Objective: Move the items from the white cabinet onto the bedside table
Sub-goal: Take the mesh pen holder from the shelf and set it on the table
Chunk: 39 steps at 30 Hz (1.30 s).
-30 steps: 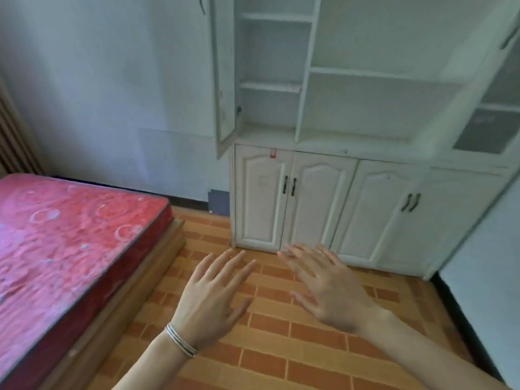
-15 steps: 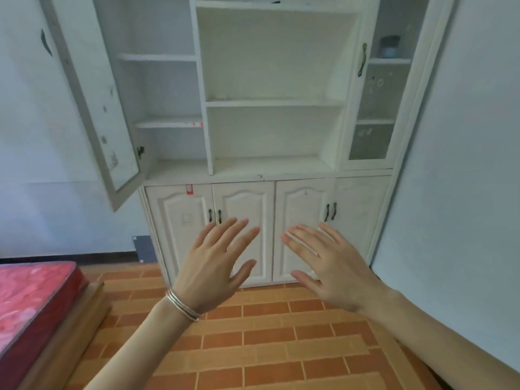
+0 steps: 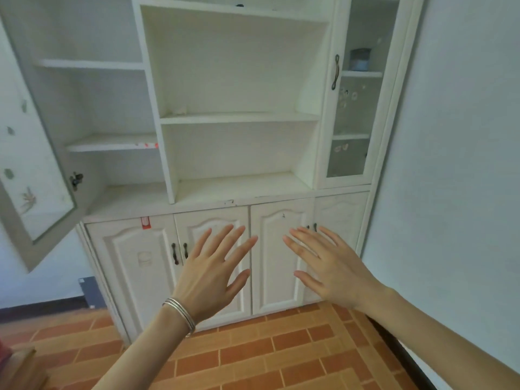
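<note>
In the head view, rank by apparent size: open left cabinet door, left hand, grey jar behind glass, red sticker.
1. open left cabinet door
2. left hand, enlarged by nearness to camera
3. grey jar
4. red sticker

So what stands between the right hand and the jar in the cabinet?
In the head view, the closed glass door covers the jar; the right hand is open, lower down.

No writing can be read from here. The red sticker (image 3: 145,222) on the cabinet (image 3: 239,204) is too small and blurred to make out any words.
</note>
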Each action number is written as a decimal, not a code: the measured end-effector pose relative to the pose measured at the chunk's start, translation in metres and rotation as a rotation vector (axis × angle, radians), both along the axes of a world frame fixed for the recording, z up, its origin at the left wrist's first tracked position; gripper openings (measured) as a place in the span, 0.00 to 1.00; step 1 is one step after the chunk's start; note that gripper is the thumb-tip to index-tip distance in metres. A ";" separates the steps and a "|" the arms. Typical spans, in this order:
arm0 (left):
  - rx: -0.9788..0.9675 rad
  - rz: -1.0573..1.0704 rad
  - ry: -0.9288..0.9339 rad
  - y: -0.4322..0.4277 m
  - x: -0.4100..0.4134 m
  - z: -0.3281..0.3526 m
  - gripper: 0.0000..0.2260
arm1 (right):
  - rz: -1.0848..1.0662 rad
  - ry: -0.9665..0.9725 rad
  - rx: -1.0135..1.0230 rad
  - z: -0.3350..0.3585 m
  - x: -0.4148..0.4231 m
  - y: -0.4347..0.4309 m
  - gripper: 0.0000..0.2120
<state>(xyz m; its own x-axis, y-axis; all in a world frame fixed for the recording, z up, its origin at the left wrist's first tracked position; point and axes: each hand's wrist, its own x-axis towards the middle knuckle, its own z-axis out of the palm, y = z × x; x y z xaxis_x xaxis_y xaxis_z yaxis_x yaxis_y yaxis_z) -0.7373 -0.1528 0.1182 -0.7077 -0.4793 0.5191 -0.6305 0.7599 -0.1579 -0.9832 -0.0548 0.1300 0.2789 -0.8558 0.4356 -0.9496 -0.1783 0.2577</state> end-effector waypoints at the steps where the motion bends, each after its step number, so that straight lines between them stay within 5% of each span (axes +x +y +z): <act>1: -0.012 -0.009 0.000 -0.016 -0.008 0.006 0.25 | -0.015 0.011 -0.014 0.006 -0.008 -0.012 0.28; 17: -0.045 -0.158 -0.067 -0.162 -0.210 -0.019 0.24 | -0.160 0.023 0.029 -0.033 -0.195 -0.141 0.27; 28: -0.086 -0.053 0.030 -0.262 -0.373 0.030 0.25 | 0.012 0.066 -0.087 0.035 -0.352 -0.257 0.26; 39: -0.098 -0.082 -0.029 -0.362 -0.448 0.008 0.24 | 0.003 0.085 -0.035 0.002 -0.435 -0.356 0.26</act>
